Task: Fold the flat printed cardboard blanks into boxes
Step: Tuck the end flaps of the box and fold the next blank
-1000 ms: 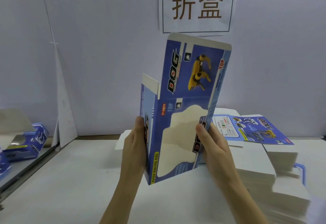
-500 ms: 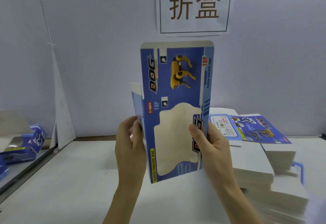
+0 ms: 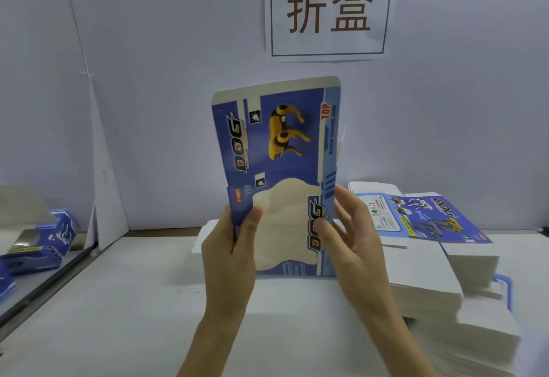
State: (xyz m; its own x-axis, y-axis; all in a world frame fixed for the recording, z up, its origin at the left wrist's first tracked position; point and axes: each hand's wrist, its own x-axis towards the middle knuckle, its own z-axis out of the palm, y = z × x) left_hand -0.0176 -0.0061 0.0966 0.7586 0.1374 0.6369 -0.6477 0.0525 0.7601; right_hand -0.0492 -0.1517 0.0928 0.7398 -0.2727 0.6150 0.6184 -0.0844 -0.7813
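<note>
The blue printed cardboard blank (image 3: 282, 174) stands upright above the white table (image 3: 133, 302), held between both hands with its printed face toward the camera; the left hand (image 3: 230, 252) grips its lower left edge, thumb curled over the front just beside the pale window shape and the other fingers hidden behind the card; the right hand (image 3: 353, 240) is at the lower right edge, thumb lying on the black "DOG" lettering, its fingers spread and nearly straight behind the edge, so it looks more like a loose brace than a clench, and whether those fingers touch the back I cannot tell; a yellow robot dog and the word "TOP" are printed on the upper half, well above both hands; to the right of the right hand lies a stack of flat blanks (image 3: 430, 272), mostly white side up, with one printed blank (image 3: 421, 216) face up on top; far to the left of the left hand sits a folded blue box (image 3: 44, 243); on the wall above the hands hangs a paper sign (image 3: 328, 10).
</note>
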